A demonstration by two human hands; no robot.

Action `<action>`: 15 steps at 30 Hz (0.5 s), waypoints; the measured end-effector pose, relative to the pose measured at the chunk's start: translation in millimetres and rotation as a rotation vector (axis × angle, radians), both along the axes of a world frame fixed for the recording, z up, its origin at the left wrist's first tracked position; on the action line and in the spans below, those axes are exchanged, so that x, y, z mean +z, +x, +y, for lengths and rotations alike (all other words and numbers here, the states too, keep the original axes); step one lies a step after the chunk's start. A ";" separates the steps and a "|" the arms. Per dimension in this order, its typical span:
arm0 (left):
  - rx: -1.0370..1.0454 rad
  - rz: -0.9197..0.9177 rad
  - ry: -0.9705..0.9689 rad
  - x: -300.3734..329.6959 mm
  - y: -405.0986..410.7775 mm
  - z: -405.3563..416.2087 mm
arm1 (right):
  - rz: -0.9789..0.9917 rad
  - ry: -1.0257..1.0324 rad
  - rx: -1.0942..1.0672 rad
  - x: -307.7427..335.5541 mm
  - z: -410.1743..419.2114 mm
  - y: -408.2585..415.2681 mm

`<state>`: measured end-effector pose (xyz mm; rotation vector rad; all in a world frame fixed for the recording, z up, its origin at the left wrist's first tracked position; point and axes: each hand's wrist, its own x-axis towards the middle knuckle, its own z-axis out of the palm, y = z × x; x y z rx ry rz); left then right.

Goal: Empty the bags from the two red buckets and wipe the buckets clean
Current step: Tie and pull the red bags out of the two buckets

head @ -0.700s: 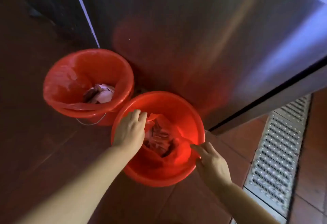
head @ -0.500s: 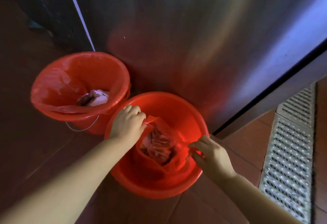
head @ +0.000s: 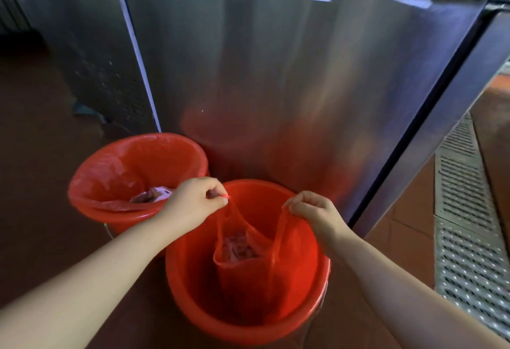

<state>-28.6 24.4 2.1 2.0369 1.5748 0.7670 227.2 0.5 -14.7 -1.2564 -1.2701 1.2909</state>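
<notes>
Stainless-steel cabinet doors (head: 276,72) back two red buckets on a reddish-brown tiled floor (head: 41,128), with a perforated metal drain grate (head: 466,224) running along the right. Over the near bucket (head: 193,288) the left hand (head: 193,199) pinches one handle of a red plastic bag (head: 248,274), and the right hand (head: 314,210) pinches the other — both sets of fingers curl tight on the thin plastic. The bag hangs stretched between them, its body low inside the bucket, holding pale pinkish scraps. The far bucket (head: 132,219), just beside it, has its red liner (head: 110,180) folded over the rim with waste inside.

To do this lift well, I would raise both handles evenly and straight up, keeping the mouth level so nothing spills. The film looks thin — a slow, steady pull seems safer than a jerk. Bringing the handles together once the bag is out of the bucket should close it for carrying.
</notes>
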 end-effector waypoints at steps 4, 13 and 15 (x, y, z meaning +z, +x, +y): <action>0.002 -0.027 -0.002 -0.7 -4.9 -5.4 | 0.128 0.017 0.003 -1.4 9.4 -14.5; -0.043 -0.091 -0.060 -31.5 -5.6 -13.4 | 0.002 0.046 -0.139 -43.5 14.1 -71.4; -0.063 -0.126 -0.081 -34.4 -1.5 -12.7 | -0.142 0.064 -0.139 -50.9 18.1 -82.5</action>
